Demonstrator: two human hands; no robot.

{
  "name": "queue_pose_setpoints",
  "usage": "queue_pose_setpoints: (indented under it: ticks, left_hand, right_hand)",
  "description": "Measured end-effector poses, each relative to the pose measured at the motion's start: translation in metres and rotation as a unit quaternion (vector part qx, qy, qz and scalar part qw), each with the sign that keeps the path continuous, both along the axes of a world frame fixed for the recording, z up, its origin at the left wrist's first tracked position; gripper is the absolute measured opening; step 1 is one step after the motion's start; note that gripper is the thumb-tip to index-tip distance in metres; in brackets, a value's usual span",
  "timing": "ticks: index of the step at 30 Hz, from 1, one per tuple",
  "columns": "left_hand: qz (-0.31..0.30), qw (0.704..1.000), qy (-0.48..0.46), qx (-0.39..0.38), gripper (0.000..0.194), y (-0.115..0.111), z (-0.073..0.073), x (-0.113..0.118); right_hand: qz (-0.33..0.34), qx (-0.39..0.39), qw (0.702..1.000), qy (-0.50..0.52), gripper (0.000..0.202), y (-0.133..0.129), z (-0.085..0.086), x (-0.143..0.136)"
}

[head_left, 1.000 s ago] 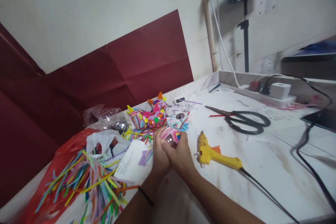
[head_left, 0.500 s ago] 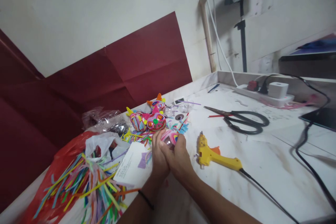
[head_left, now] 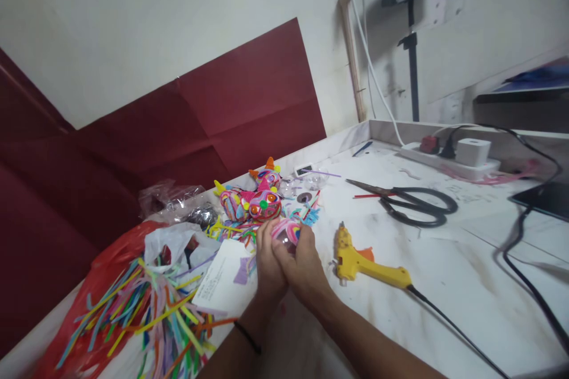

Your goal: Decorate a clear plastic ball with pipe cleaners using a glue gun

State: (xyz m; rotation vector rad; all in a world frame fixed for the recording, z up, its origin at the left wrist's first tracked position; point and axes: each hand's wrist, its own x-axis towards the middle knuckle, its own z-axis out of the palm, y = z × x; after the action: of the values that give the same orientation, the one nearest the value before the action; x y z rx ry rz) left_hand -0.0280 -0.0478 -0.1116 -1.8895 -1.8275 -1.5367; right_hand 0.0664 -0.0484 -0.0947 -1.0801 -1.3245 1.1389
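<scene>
Hands together at the middle of the white marble-look table (head_left: 444, 284): the left hand (head_left: 267, 260) and the right hand (head_left: 302, 263) are pressed palm to palm around a small clear plastic ball wrapped in pink and rainbow pipe cleaners (head_left: 288, 230), fingers closed on it from both sides, just above the tabletop. By the look of it, this is the shaping step, pipe cleaner being pressed onto the ball's curve. A next move would call for a steady hold with one hand so the wrap does not spring loose. Just beyond sit finished colourful pipe-cleaner figures with orange and yellow horns (head_left: 255, 198). Right of the hands lies a yellow glue gun (head_left: 367, 263), apart from them; black-handled scissors (head_left: 413, 204) lie farther back. Left, loose multicoloured pipe cleaners (head_left: 146, 314) spill over a red plastic bag (head_left: 104, 266).
</scene>
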Motion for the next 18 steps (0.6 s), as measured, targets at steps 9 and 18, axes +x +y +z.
queue_pose_setpoints:
  ticks: [9,18]
  left_hand:
    - [-0.012,0.999,-0.044,-0.007,0.040,-0.0008,0.0023,0.0017]
    - [-0.008,0.998,-0.059,-0.004,0.039,-0.0003,0.0023,0.0018]
  right_hand:
    - [-0.025,0.008,0.999,0.018,0.038,0.0007,-0.0010,-0.0006]
    - [0.001,-0.007,1.000,-0.019,0.038,0.0003,0.0044,0.0056]
